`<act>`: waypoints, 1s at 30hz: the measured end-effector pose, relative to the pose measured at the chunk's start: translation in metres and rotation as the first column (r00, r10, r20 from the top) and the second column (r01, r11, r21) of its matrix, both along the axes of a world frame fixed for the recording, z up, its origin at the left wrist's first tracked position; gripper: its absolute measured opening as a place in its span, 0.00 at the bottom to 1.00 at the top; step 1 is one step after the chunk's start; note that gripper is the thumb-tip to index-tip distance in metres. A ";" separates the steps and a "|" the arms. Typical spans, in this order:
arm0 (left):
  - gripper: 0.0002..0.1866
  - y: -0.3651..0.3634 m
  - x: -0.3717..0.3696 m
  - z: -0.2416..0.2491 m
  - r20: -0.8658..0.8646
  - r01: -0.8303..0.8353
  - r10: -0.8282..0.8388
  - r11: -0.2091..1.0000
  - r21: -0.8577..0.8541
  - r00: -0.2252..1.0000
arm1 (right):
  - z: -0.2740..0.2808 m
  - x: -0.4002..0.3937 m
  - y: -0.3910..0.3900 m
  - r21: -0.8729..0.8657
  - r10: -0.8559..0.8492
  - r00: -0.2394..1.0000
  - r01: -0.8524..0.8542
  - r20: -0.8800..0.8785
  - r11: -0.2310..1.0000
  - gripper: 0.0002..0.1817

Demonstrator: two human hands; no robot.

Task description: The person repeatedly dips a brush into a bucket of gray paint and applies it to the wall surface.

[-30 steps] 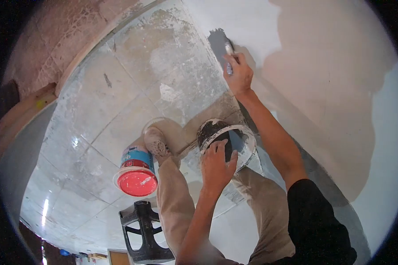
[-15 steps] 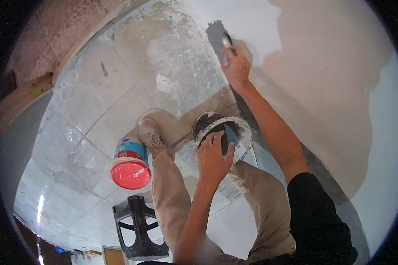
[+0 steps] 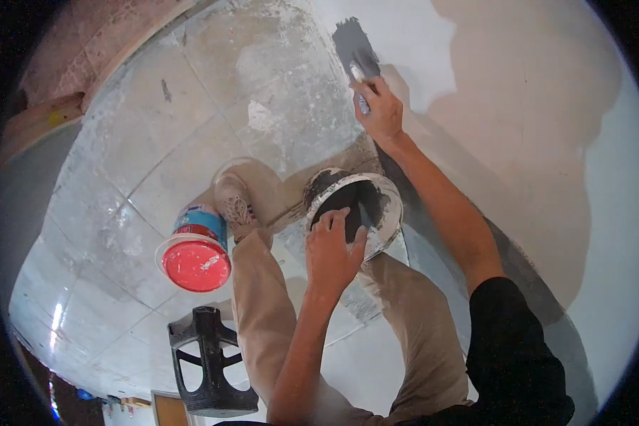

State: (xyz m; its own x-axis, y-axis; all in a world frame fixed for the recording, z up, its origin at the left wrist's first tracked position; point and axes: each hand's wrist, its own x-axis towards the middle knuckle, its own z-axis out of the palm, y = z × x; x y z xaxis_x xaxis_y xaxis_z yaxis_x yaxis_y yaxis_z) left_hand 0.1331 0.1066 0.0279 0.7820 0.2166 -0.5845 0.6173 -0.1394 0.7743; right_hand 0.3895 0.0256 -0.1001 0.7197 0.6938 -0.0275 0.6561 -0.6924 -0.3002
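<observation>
My right hand [image 3: 381, 112] is closed round the handle of a paintbrush [image 3: 359, 71], whose bristles lie against a dark grey painted patch [image 3: 353, 44] low on the pale wall. Dark grey also runs along the wall's foot, under my right arm. My left hand [image 3: 334, 248] is at the near rim of a paint-smeared bucket [image 3: 388, 213]. Its fingers are apart over the opening, and nothing shows between them. The inside of the bucket looks dark, with light smears on its rim.
A bucket with a red lid [image 3: 197, 265] stands on the tiled floor [image 3: 170, 163] left of my shoe [image 3: 232, 201]. Nearer to me is a black plastic stool [image 3: 209, 362]. The wall [image 3: 518, 142] rises on the right, and a curved ledge [image 3: 131, 46] lies at upper left.
My right hand and the brush have moved slightly down the wall, uncovering more of the grey patch. My left hand has shifted a little to the left and down at the bucket.
</observation>
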 end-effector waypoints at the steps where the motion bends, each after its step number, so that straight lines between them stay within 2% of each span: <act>1: 0.25 -0.002 -0.003 -0.002 0.015 -0.005 0.004 1.000 0.011 1.000 | -0.002 0.001 -0.001 0.034 0.039 0.994 -0.042 0.104 0.999 0.15; 8: 0.23 -0.005 -0.009 0.004 -0.006 0.017 -0.016 0.999 0.051 1.000 | -0.010 0.033 0.009 0.038 -0.053 0.976 0.046 0.212 0.998 0.14; 9: 0.24 -0.007 -0.009 0.004 -0.004 0.018 -0.018 0.998 0.060 1.000 | -0.009 0.026 0.012 0.000 -0.082 0.982 0.083 0.171 0.997 0.13; 12: 0.24 -0.011 -0.012 0.002 0.005 0.018 -0.018 0.997 0.072 1.000 | -0.008 -0.002 0.006 0.111 0.018 0.991 -0.032 0.129 0.993 0.13; 13: 0.24 -0.011 -0.012 0.003 0.004 0.017 -0.018 0.997 0.070 1.000 | -0.008 -0.012 -0.001 0.069 0.020 1.000 -0.022 0.020 0.997 0.12; 16: 0.25 -0.014 -0.015 0.004 -0.011 0.031 -0.031 0.997 0.076 0.999 | -0.014 -0.038 -0.030 0.049 0.013 1.000 -0.012 -0.019 0.999 0.12; 19: 0.26 -0.015 -0.016 0.005 -0.022 0.052 -0.050 0.996 0.078 0.998 | -0.020 -0.046 -0.055 0.034 -0.122 0.991 0.123 -0.047 0.992 0.20; 22: 0.26 -0.013 -0.016 0.006 -0.016 0.057 -0.056 0.995 0.083 0.998 | -0.034 -0.033 -0.066 0.003 -0.097 0.993 0.097 -0.071 0.995 0.18; 26: 0.26 -0.010 -0.018 0.005 -0.034 0.067 -0.064 0.993 0.094 0.997 | -0.056 -0.014 -0.065 0.009 -0.035 0.998 0.035 0.046 0.999 0.14; 30: 0.26 -0.009 -0.013 0.004 -0.041 0.049 -0.046 0.996 0.075 0.998 | -0.010 -0.019 -0.060 0.092 -0.079 0.987 0.066 0.142 0.994 0.13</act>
State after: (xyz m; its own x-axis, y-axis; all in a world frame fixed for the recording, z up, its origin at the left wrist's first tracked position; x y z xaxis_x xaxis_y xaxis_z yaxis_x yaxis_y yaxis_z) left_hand 0.1206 0.0979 0.0315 0.7693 0.2253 -0.5978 0.6382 -0.2267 0.7358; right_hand 0.3707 -0.0344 -0.1104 0.7601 0.6347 0.1394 0.6462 -0.7153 -0.2662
